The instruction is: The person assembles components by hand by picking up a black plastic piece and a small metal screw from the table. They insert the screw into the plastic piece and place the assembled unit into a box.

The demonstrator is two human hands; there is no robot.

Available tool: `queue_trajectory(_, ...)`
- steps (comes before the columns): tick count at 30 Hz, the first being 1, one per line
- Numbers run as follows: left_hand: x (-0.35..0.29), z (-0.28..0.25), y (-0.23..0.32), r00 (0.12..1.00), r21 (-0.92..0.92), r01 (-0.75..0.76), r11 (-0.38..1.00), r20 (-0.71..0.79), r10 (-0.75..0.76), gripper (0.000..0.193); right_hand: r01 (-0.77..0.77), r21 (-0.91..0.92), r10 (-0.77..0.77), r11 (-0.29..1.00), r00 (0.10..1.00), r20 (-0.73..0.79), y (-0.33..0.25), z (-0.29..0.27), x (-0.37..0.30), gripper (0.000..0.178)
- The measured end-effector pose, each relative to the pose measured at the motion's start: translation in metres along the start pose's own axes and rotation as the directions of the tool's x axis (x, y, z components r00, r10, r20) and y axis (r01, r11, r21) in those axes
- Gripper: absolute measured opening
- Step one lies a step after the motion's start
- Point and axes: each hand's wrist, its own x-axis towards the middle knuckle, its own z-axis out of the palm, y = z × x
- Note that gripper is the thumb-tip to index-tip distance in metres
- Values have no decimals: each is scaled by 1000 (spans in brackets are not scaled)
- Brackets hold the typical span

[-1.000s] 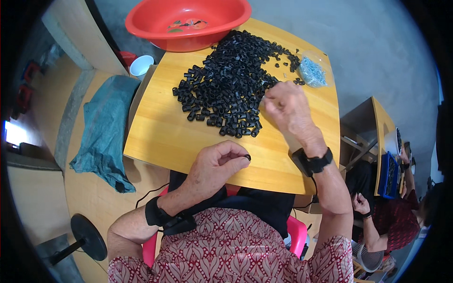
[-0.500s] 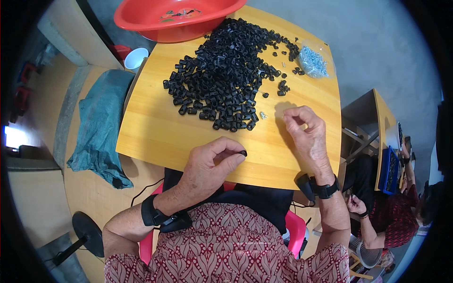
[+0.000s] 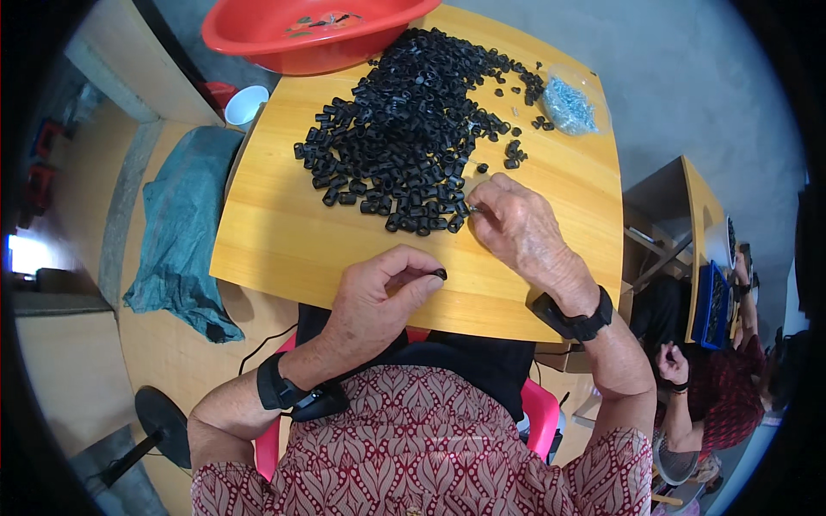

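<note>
My left hand pinches a small black plastic piece between thumb and fingertips, just above the near part of the table. Bent down to the tabletop, my right hand has its thumb and fingers together at the near right edge of a big heap of black plastic fittings. A tiny silvery bit shows at its fingertips, probably from the little silver screws seen there before. Whether the fingers grip one is hidden.
On the yellow wooden table, a clear bag of silver screws lies far right and a red basin stands far left. Loose black pieces lie between heap and bag. A green sack lies left; a co-worker sits right.
My right hand has moved left to the heap's edge, its fingers now over the little silver screws. The left hand stays almost in place, still pinching the black piece.
</note>
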Motion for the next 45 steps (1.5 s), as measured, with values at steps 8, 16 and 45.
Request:
queue_trajectory(8, -3, -5, 1, 1000, 18, 2, 1000, 4, -2, 15, 110, 153, -7, 982, 832, -555, -35, -73, -9, 21)
queue_trajectory(16, 0, -2, 2, 1000, 43, -12, 999, 24, 11, 15, -314, 386, 395, 868, 906, -152, 3, -33, -55, 23)
queue_trajectory(45, -1, 0, -1, 1000, 56, -23, 998, 5, 23, 14, -305, 418, 362, 855, 930, -61, 6, -18, -67, 6)
